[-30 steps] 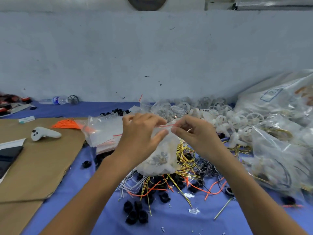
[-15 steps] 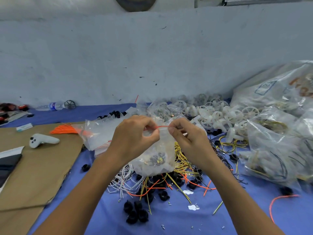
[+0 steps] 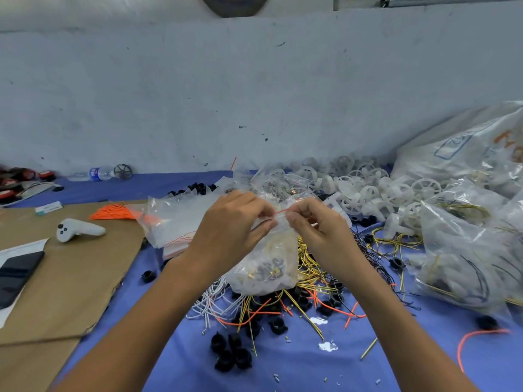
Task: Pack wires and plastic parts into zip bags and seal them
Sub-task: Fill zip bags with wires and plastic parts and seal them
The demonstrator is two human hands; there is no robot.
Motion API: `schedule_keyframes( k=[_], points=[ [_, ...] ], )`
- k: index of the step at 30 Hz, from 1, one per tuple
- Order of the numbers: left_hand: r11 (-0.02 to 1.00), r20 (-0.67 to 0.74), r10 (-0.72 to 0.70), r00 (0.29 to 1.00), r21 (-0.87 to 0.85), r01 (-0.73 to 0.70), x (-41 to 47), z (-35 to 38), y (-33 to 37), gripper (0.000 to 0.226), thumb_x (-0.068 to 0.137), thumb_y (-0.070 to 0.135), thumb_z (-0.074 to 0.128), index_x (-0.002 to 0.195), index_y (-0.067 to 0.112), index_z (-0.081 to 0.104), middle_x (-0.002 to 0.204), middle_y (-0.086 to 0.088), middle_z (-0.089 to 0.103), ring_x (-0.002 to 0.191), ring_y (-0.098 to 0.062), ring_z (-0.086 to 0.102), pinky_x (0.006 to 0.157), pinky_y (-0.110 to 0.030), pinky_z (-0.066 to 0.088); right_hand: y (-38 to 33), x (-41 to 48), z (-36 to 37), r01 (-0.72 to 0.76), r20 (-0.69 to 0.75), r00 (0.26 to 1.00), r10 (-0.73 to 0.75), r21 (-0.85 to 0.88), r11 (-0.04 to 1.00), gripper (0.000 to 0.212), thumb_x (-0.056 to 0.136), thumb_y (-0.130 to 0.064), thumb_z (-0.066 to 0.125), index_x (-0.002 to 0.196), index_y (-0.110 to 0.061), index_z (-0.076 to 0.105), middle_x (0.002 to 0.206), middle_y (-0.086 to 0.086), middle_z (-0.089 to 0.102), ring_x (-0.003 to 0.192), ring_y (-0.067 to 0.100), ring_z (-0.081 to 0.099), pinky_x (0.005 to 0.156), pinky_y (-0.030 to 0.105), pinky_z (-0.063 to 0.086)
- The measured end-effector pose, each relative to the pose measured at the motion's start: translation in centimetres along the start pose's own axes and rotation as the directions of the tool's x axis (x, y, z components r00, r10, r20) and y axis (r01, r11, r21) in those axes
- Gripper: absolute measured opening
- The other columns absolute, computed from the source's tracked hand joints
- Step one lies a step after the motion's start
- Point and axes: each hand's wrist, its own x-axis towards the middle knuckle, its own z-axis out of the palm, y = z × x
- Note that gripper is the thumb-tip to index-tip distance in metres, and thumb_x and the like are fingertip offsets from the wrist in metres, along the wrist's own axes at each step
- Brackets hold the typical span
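Both hands meet above the middle of the desk [image 3: 283, 369], which is covered in blue cloth, and pinch the top edge of a small clear zip bag [image 3: 266, 267]. The left hand [image 3: 226, 230] grips the bag's mouth between thumb and curled fingers from the left; the right hand [image 3: 319, 233] pinches the same edge from the right, the two sets of fingertips nearly touching. The bag's red zip strip [image 3: 280, 212] runs roughly level, left to right, in the short gap between the hands. The bag hangs down from that strip with its long axis close to vertical, mouth up, and its full bottom touches or sits just above a loose tangle of wires [image 3: 283, 304], yellow, orange, white and black; which of the two I cannot tell. Small dark and brass-coloured parts show through the plastic near the bag's bottom. Black plastic caps [image 3: 230, 353] lie in a cluster toward the near edge. White plastic wheels [image 3: 365, 190] are heaped toward the far right, beside large filled clear bags [image 3: 464, 250] at the right edge. A stack of empty zip bags [image 3: 175, 219] lies left of the hands, just beside a brown cardboard sheet [image 3: 65, 278] carrying a white controller [image 3: 76, 229].
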Motion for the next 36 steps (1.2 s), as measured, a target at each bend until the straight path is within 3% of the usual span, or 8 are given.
schedule_keyframes(
  k=[3, 8, 13, 19, 26, 31, 36],
  points=[
    [1.000, 0.006, -0.011, 1.000, -0.010, 0.011, 0.1, 0.4, 0.3, 0.013, 0.090, 0.035, 0.068, 0.095, 0.023, 0.070, 0.090, 0.010, 0.067, 0.089, -0.015, 0.056, 0.080, -0.036, 0.048, 0.2, -0.1, -0.1, 0.000, -0.006, 1.000, 0.000, 0.038, 0.999, 0.009, 0.097, -0.027, 0.059, 0.091, -0.028, 0.065, 0.080, -0.015, 0.063, 0.072, 0.003, 0.055, 0.060, 0.015, 0.040],
    [0.942, 0.064, -0.193, 0.979, -0.266, 0.203, 0.1, 0.5, 0.2, 0.009, 0.086, 0.040, 0.072, 0.088, 0.031, 0.071, 0.082, 0.017, 0.065, 0.079, -0.001, 0.055, 0.072, -0.030, 0.048, 0.4, -0.2, -0.3, 0.001, 0.026, 1.000, -0.002, 0.067, 0.998, 0.008, 0.096, -0.027, 0.061, 0.097, -0.029, 0.069, 0.085, -0.011, 0.066, 0.076, 0.011, 0.058, 0.060, 0.023, 0.046],
    [0.887, 0.138, -0.249, 0.959, -0.366, 0.283, 0.3, 0.3, 0.2, 0.008, 0.082, 0.038, 0.077, 0.085, 0.030, 0.075, 0.073, 0.016, 0.068, 0.067, -0.001, 0.060, 0.062, -0.021, 0.046, 0.4, -0.2, 0.1, -0.012, 0.030, 1.000, 0.010, 0.069, 0.998, 0.008, 0.094, -0.022, 0.064, 0.097, -0.025, 0.071, 0.086, -0.009, 0.067, 0.079, 0.014, 0.061, 0.068, 0.033, 0.051],
    [0.775, 0.211, -0.279, 0.937, -0.527, 0.349, 0.2, 0.2, -0.2, 0.007, 0.082, 0.031, 0.079, 0.083, 0.025, 0.076, 0.065, 0.012, 0.067, 0.054, 0.002, 0.054, 0.054, -0.014, 0.041, 0.0, -0.1, 0.5, -0.010, 0.013, 1.000, 0.009, 0.074, 0.997, 0.006, 0.093, -0.019, 0.065, 0.093, -0.022, 0.070, 0.082, -0.008, 0.067, 0.076, 0.017, 0.062, 0.065, 0.031, 0.050],
    [0.744, 0.244, -0.261, 0.934, -0.566, 0.356, 0.2, 0.0, -0.6, 0.007, 0.083, 0.030, 0.079, 0.085, 0.023, 0.077, 0.066, 0.010, 0.068, 0.054, 0.001, 0.052, 0.053, -0.015, 0.040, 0.3, 0.0, 0.6, -0.009, 0.043, 0.999, 0.005, 0.094, 0.996, 0.009, 0.094, -0.019, 0.064, 0.093, -0.026, 0.069, 0.083, -0.009, 0.068, 0.078, 0.010, 0.062, 0.066, 0.025, 0.050],
    [0.787, 0.202, -0.240, 0.949, -0.531, 0.312, 0.1, -0.1, -0.4, 0.006, 0.083, 0.030, 0.078, 0.085, 0.025, 0.078, 0.060, 0.015, 0.064, 0.049, 0.001, 0.049, 0.051, -0.011, 0.034, 0.4, 0.0, 0.7, 0.007, 0.034, 0.999, -0.010, 0.095, 0.995, 0.009, 0.094, -0.022, 0.064, 0.094, -0.027, 0.070, 0.081, -0.013, 0.068, 0.073, 0.003, 0.061, 0.063, 0.016, 0.045],
    [0.829, 0.172, -0.235, 0.957, -0.479, 0.290, -0.2, -0.3, -0.5, 0.010, 0.082, 0.034, 0.079, 0.087, 0.025, 0.079, 0.053, 0.022, 0.058, 0.046, -0.001, 0.047, 0.049, -0.009, 0.031, 0.6, -0.1, 0.6, -0.001, 0.040, 0.999, -0.003, 0.092, 0.996, 0.008, 0.094, -0.024, 0.064, 0.095, -0.027, 0.071, 0.080, -0.010, 0.068, 0.072, 0.005, 0.060, 0.062, 0.022, 0.045]
  ],
)
